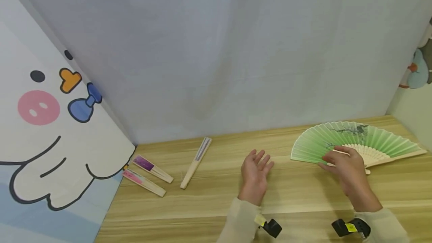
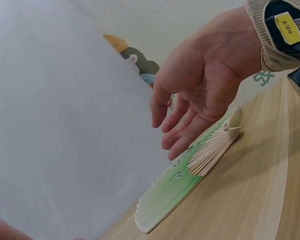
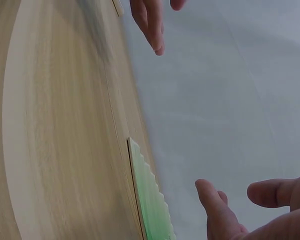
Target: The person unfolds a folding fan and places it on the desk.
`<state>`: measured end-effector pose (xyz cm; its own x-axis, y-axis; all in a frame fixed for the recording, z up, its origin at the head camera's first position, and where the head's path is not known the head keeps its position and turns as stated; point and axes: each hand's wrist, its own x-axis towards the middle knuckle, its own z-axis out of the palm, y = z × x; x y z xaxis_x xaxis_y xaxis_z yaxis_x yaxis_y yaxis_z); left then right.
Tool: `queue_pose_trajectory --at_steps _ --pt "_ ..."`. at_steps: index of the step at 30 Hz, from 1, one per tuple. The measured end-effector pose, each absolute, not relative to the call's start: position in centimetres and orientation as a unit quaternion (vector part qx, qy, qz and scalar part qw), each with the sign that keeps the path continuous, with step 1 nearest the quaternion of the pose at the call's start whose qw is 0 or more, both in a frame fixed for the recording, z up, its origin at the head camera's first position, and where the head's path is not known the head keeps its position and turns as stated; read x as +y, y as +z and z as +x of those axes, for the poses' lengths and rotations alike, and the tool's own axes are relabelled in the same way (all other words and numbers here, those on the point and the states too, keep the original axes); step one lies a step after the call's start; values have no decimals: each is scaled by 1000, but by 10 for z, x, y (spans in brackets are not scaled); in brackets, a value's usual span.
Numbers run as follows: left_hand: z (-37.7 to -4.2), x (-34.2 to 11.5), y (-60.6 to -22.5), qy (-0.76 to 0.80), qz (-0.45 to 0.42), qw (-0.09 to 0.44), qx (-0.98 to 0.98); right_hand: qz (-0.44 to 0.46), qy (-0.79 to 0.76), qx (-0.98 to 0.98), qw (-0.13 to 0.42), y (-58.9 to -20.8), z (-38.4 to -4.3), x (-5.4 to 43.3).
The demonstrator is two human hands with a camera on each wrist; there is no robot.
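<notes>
A green folding fan [image 1: 310,145] with a dark branch print lies spread out on the right of the wooden table. Above its near side hovers my right hand [image 1: 349,171], fingers loosely bent and holding nothing; the left wrist view shows a gap between this hand [image 2: 205,80] and the fan [image 2: 165,195]. My left hand [image 1: 254,177] is raised over the middle of the table, palm up with relaxed fingers, and it too holds nothing. In the right wrist view, fingers of the left hand [image 3: 150,25] hang at the top, apart from the fan [image 3: 150,200].
Left of my hands lie three folded fans: one with a grey print [image 1: 195,164], a purple one [image 1: 153,168] and a pink one [image 1: 144,182]. A grey curtain [image 1: 236,55] stands behind the table [image 1: 202,209]. A cartoon-printed panel [image 1: 50,141] borders the left side.
</notes>
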<state>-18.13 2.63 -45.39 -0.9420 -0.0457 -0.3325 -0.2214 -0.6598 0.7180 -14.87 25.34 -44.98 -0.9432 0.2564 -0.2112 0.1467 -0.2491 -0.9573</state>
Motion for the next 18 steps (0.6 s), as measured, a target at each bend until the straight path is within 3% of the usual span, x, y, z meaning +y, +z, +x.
queue_pose_trajectory --at_steps 18 --pt "-182 -17 -456 899 -173 12 401 -149 778 -610 20 -448 -156 221"
